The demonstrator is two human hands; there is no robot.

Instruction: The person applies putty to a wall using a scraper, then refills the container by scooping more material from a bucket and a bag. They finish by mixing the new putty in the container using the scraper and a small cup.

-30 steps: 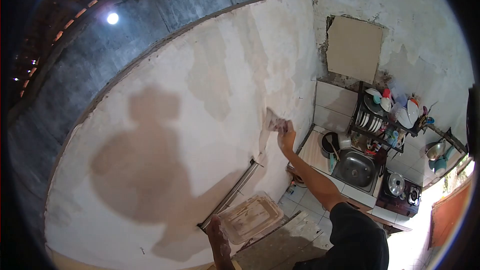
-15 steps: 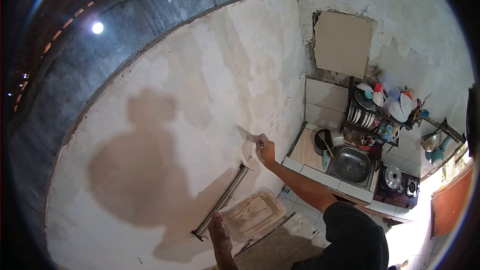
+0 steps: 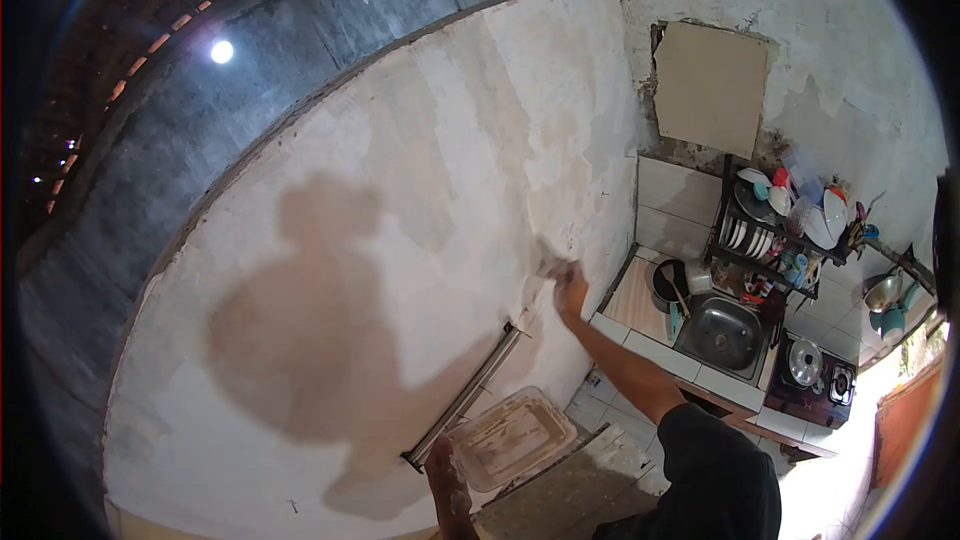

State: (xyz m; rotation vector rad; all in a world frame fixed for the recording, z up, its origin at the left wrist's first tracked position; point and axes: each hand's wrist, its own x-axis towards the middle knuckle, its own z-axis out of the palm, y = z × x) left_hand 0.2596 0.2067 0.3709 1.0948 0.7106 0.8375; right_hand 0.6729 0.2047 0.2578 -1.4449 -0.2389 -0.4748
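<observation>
My right hand [image 3: 569, 288] is closed round a putty knife [image 3: 547, 256], its blade at the white plastered wall [image 3: 440, 270]; both are blurred by motion. Damp-looking streaks run up the wall above it. Low on the left, my left hand [image 3: 443, 462] grips the near end of a shallow plastic tray [image 3: 562, 428]. Smears of pale, putty-like paste coat the tray's inside, and some whitens my left fingers.
A metal-coloured bar [image 3: 465, 395] runs along the wall beside the tray. To the right stand a sink [image 3: 720, 337], a gas stove [image 3: 822, 380] with a lidded pot, and a dish rack [image 3: 745, 237]. A wooden board surface [image 3: 570, 485] lies below.
The view has swung so that the scene sits farther right. My right hand and the putty knife have moved slightly right along the wall. My left hand still holds the tray.
</observation>
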